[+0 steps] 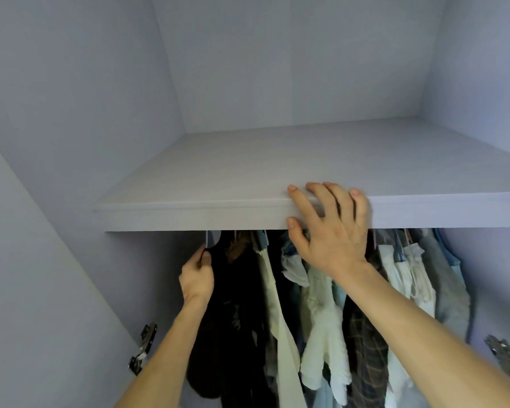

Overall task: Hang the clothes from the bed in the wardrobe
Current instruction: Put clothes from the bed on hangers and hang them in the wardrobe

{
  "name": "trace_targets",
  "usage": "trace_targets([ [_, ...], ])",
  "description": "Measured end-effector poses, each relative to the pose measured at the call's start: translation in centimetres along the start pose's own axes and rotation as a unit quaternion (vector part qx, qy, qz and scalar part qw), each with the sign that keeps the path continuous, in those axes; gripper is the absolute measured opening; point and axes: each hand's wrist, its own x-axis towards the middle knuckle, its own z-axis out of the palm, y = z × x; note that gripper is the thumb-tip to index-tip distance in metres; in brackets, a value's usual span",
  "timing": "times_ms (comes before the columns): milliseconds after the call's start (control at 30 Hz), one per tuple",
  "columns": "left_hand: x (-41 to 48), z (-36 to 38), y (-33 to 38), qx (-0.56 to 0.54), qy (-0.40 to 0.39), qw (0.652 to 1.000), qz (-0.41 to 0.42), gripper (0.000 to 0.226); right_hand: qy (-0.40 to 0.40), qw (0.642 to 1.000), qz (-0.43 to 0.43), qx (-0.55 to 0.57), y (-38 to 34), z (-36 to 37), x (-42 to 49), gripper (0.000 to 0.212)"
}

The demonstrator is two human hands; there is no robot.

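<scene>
Pale lilac wardrobe (71,119). A flat, smooth shelf (248,172) spans it, and beneath hangs a crowded row of clothes (321,319) in white, cream, grey and plaid. The black garment (233,304) hangs at the row's left end, gripped near its top by the left hand (197,278). The right hand (327,231) rests on the shelf's front edge, fingers spread and straight, holding nothing. Metal hinges (143,348) flank the opening.

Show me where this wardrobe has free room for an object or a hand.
The pale lilac shelf board is bare behind the right hand on its front edge. Below, a narrow gap lies between the left side wall and the black fuzzy garment gripped by the left hand. Rightward to the grey garment, clothes hang crowded.
</scene>
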Motion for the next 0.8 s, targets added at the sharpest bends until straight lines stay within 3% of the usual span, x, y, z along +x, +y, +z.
trace_targets([
  [333,0.3,-3.2,1.8,-0.041,0.014,0.999,0.012,0.04,-0.126,0.991,0.028,0.031,-1.1,-3.3,0.7,0.048],
  [567,-5.1,-6.0,-1.0,-0.041,-0.031,0.999,0.005,0.037,-0.264,0.959,0.07,0.072,-2.8,-6.8,-3.4,0.073],
  [667,-7.9,-9.1,-1.9,-0.03,-0.049,0.998,0.001,0.035,-0.351,0.911,0.108,0.189,-5.1,-8.2,-8.9,0.075],
  [800,-13.7,-15.1,-3.5,-0.028,-0.073,0.997,-0.008,0.031,-0.451,0.806,0.163,0.347,-9.6,-8.1,-12.4,0.073],
])
